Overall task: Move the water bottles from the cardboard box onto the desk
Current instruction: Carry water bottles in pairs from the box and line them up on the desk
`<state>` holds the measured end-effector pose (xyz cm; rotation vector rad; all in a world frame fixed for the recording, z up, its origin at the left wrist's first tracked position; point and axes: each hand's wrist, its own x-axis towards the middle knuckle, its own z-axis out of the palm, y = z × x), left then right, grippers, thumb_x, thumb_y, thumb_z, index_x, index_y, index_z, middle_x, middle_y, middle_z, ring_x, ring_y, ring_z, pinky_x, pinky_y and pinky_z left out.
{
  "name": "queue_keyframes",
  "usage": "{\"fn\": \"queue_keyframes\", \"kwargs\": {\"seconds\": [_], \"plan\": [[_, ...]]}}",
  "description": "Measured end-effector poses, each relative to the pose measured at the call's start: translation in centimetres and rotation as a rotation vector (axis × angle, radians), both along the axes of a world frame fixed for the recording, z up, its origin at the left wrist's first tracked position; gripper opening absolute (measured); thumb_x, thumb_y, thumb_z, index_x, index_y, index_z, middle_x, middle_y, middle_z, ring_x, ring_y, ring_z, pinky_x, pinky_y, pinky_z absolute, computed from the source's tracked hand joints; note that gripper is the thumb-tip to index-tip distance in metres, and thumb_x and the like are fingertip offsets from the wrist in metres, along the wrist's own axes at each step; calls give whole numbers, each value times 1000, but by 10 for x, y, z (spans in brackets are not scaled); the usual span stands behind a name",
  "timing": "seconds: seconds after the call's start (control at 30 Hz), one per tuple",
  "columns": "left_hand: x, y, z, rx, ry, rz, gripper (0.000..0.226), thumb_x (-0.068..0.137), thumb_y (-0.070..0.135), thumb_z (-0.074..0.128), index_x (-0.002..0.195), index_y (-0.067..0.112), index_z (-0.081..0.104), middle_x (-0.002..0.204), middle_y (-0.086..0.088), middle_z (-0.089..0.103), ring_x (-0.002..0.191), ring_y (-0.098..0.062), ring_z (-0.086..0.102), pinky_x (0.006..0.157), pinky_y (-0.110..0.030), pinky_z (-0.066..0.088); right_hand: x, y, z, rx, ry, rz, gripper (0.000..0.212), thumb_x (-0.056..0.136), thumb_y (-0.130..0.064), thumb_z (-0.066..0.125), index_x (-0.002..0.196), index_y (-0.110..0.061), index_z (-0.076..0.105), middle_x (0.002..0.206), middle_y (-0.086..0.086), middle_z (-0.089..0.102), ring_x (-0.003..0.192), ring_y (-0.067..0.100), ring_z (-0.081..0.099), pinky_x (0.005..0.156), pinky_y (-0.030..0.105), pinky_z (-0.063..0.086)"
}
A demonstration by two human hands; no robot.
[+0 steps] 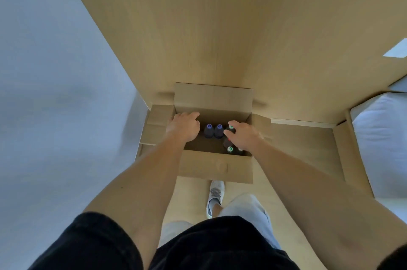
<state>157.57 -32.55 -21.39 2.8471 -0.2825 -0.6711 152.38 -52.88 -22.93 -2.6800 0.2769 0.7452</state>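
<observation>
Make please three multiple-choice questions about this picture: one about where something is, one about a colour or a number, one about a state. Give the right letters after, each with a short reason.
1. Where does the cardboard box stand?
A. on the floor
B. on a chair
C. on a shelf

2. What colour are the caps of the two bottles standing side by side between the hands?
A. yellow
B. purple
C. white

3. How are the box flaps?
A. taped shut
C. cut off
B. folded open

Answers:
1 A: the box sits on the floor, just beyond the person's shoe.
2 B: both caps show purple.
3 B: the flaps spread outward, and the left hand and right hand reach in.
</observation>
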Motion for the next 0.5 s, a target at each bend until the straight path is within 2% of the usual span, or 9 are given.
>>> {"fn": "queue_keyframes", "kwargs": {"seconds": [0.2,0.5], "plan": [[61,-19,-46,20,51,-25,47,105,32,32,152,28,37,151,-8,47,133,-34,46,110,-50,36,68,-15,-36,8,56,-8,52,102,-51,37,149,-28,39,137,10,57,123,34,54,103,47,46],[101,-34,-172,52,200,-139,46,105,36,33,149,28,40,143,-9,52,126,-35,52,104,-49,40,84,-38,-149,39,234,-164,49,100,-49,42,146,-32,43,144,9,51,129,35,49,107,46,43]]}}
